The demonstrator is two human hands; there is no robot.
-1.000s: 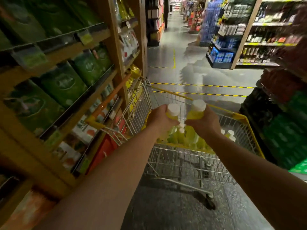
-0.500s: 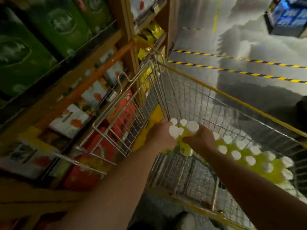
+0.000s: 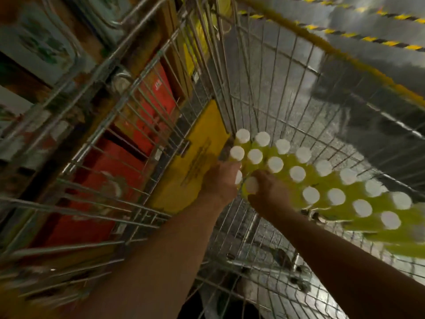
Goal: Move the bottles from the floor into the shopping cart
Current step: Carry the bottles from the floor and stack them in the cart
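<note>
In the cart (image 3: 278, 72), left hand (image 3: 220, 181) and right hand (image 3: 270, 196) each grip an upright bottle (image 3: 251, 185) — side by side, just beside the near end of the standing rows (image 3: 297, 173).

Lowers the left hand (image 3: 220, 180) and right hand (image 3: 270, 194) from above the rim to deep inside the shopping cart (image 3: 264, 88). Brings the held bottles (image 3: 251, 185) down beside the standing bottles (image 3: 299, 173) (caps now about level with theirs). Tips the view steeply down into it.
</note>
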